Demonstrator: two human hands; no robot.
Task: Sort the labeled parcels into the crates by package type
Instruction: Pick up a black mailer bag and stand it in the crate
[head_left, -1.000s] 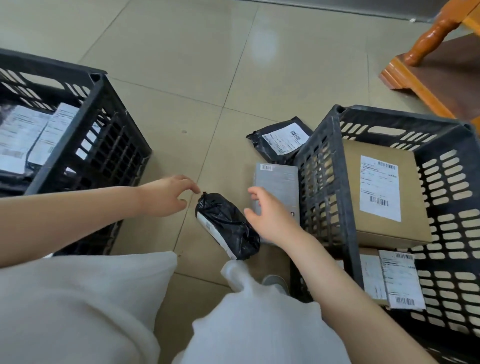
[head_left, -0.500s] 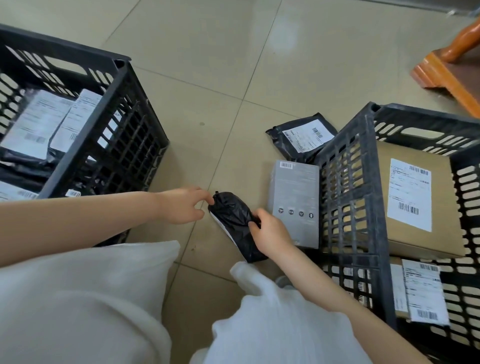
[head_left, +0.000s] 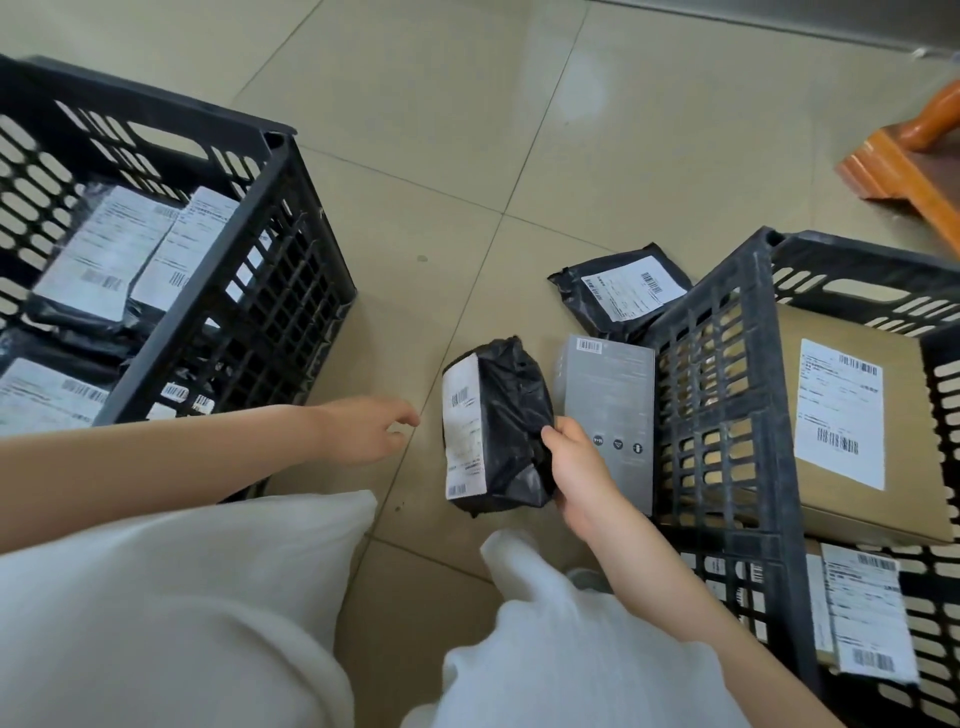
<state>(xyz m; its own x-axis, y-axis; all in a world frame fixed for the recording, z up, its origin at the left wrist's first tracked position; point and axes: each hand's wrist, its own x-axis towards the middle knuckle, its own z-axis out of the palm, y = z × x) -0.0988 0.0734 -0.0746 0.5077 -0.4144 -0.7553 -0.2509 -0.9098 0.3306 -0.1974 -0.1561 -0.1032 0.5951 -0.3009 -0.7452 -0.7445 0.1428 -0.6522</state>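
The right hand (head_left: 576, 475) grips a lumpy black bag parcel (head_left: 496, 426) by its right edge, thumb on the near face and the fingers (head_left: 558, 434) curled round the crumpled plastic. The parcel is tipped up on its side so that its white label (head_left: 463, 427) faces the camera, probably so the label and the kind of wrapping can be checked before it goes anywhere. Whether its lower end touches the floor (head_left: 415, 156) or is just clear of it, I cannot tell.

The left hand (head_left: 363, 428) hangs just beside the parcel without touching it, holding nothing, its fingers loosely curled and a little apart. It looks placed to take or steady the bag.

The left crate (head_left: 228, 291) already holds several flat black bags with white labels, so that is likely where this soft parcel belongs. The right crate (head_left: 727, 415) holds a brown cardboard box (head_left: 852, 426) with a label on top and more labelled boxes below it, so the rigid parcels seem to be gathered there.

Two parcels are not yet sorted: a grey box (head_left: 608, 410) lying on the floor against the right crate's left wall, just behind the right hand, and a flat black bag (head_left: 621, 291) lying label up by that crate's far left corner. A wooden furniture leg (head_left: 914, 156) stands at the far right.
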